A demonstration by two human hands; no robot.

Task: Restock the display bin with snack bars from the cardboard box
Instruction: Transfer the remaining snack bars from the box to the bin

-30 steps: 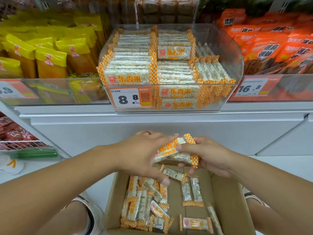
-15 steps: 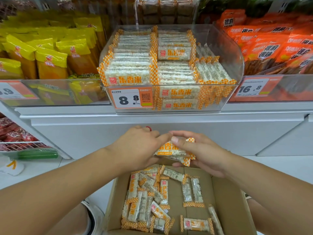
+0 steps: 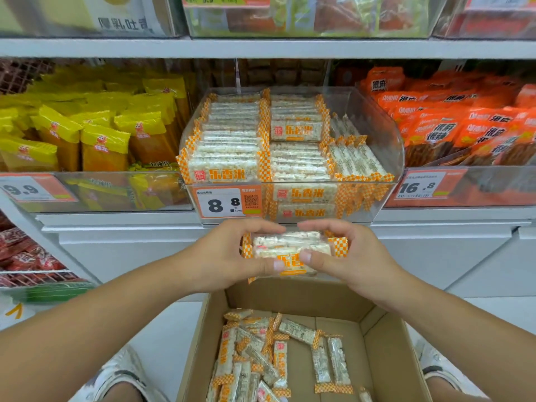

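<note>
Between my two hands is a small stack of snack bars (image 3: 291, 247) in clear wrappers with orange-checked ends. My left hand (image 3: 232, 253) grips its left end and my right hand (image 3: 345, 256) grips its right end, fingers curled over the top and thumbs underneath. The stack hangs just below the front of the clear display bin (image 3: 377, 134), which holds rows of the same bars. Under my hands the open cardboard box (image 3: 385, 343) sits on the floor with several loose bars (image 3: 261, 355) lying in it.
Yellow snack bags (image 3: 87, 134) fill the bin to the left and orange packs (image 3: 464, 126) the bin to the right. A white shelf ledge (image 3: 130, 224) runs under the bins. Another shelf of goods sits above. My knees show at both bottom corners.
Both hands have lifted the stack of bars up from over the box to just below the bin's front. The bars now lie level and squared between both hands.
</note>
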